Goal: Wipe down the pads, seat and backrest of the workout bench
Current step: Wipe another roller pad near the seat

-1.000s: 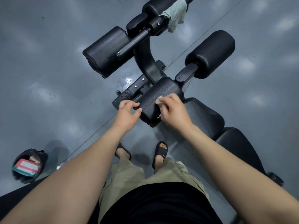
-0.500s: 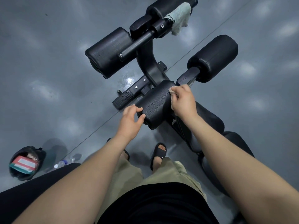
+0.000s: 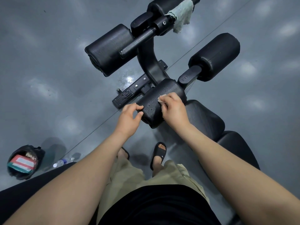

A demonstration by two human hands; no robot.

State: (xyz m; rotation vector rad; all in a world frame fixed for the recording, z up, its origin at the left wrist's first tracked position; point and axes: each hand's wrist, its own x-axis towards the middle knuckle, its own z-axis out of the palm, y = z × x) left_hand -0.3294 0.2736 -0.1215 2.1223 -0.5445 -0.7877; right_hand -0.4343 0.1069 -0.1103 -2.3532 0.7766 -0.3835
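The right hand [image 3: 174, 109] bunches its fingers tight on a small pale cloth [image 3: 161, 99], pressing it on top of the nearest roller pad [image 3: 154, 111], which sits just beyond the seat [image 3: 204, 117]; the left hand [image 3: 129, 117] curls fingertips and thumb onto that pad's left end (a light hold); if the pad spins under pressure, the cloth may skid and miss the wet specks.

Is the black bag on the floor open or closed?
Open: a red, white and green packet shows inside the black bag.
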